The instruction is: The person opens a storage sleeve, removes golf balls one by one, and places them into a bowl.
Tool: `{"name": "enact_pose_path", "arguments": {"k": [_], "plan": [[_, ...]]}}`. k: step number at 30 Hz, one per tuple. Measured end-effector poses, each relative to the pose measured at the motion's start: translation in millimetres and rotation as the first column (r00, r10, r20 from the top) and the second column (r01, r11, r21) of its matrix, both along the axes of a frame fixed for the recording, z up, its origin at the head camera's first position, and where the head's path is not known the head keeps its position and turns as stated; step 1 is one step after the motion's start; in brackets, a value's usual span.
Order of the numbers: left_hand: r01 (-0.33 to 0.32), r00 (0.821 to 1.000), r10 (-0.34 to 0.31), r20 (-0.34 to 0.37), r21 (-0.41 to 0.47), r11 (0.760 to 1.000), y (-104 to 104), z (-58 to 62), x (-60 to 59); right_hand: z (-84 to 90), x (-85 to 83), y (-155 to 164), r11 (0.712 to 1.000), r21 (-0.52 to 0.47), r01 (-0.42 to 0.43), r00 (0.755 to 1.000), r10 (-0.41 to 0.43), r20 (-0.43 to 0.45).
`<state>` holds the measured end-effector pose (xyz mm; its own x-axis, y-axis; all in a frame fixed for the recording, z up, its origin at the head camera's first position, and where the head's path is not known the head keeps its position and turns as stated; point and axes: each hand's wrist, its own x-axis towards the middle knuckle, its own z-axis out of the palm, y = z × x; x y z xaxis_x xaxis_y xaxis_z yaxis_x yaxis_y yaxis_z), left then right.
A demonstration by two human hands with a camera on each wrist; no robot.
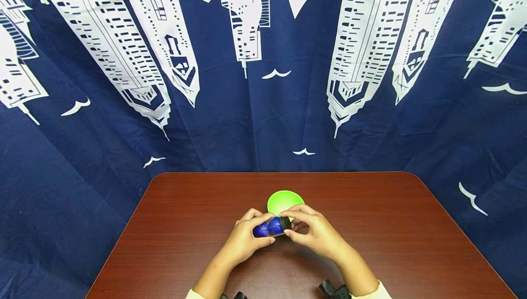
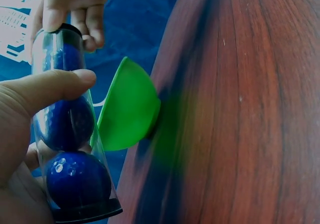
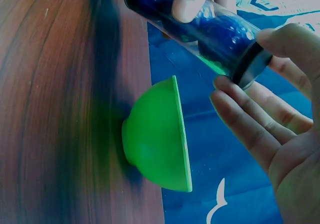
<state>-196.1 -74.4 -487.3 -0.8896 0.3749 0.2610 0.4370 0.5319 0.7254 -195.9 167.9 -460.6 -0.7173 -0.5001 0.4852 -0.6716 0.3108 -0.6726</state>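
Note:
A clear plastic tube (image 1: pixel 269 227) holding blue golf balls (image 2: pixel 75 179) lies sideways above the brown table (image 1: pixel 185 225), just in front of a green bowl (image 1: pixel 284 200). My left hand (image 1: pixel 246 237) grips the tube's body (image 2: pixel 60 134), thumb across it. My right hand (image 1: pixel 314 230) pinches the black cap (image 3: pixel 250 64) at the tube's right end, fingers curled round it. The bowl (image 3: pixel 160 134) stands upright on the table right behind the hands (image 2: pixel 127 109).
The table's far edge (image 1: pixel 280 172) meets a dark blue curtain (image 1: pixel 263 84) printed with white buildings. Black wrist straps (image 1: pixel 335 290) show at the bottom edge. Bare wood lies to both sides of the hands.

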Motion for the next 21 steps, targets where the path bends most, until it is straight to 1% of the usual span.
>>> {"name": "enact_pose_path", "arguments": {"k": [4, 8, 11, 13, 15, 18, 21], "plan": [[0.028, 0.999, -0.029, 0.025, 0.033, 0.999, -2.8, -1.0, -1.5, 1.3, 2.1, -3.1, 0.999, 0.019, 0.036, 0.998, -0.035, -0.049], [0.041, 0.998, -0.043, 0.042, 0.038, 0.998, -4.0, 0.0, -1.5, -0.1, 3.0, -4.6, 0.998, 0.02, 0.058, 0.995, -0.056, -0.084], [0.025, 0.998, -0.028, 0.06, 0.042, 0.999, -5.1, 0.9, -1.1, -0.2, 2.2, -3.3, 0.994, 0.031, 0.1, 0.986, -0.095, -0.137], [0.012, 0.998, -0.015, 0.066, 0.053, 0.999, -5.7, 2.0, -1.3, 0.4, 1.3, -0.8, 0.994, 0.02, 0.111, 0.984, -0.107, -0.144], [-0.009, 0.998, 0.005, 0.059, 0.068, 0.998, -6.3, 3.2, -1.8, 1.4, -0.2, 1.9, 0.993, 0.008, 0.118, 0.983, -0.116, -0.14], [-0.028, 0.999, 0.024, 0.046, 0.093, 0.995, -6.9, 6.0, -2.4, 1.6, -2.2, 3.4, 0.995, -0.018, 0.095, 0.99, -0.097, -0.103], [-0.049, 0.998, 0.044, 0.042, 0.106, 0.993, -8.1, 7.7, -2.8, 1.1, -3.7, 3.4, 0.994, -0.017, 0.104, 0.988, -0.105, -0.116]]}}
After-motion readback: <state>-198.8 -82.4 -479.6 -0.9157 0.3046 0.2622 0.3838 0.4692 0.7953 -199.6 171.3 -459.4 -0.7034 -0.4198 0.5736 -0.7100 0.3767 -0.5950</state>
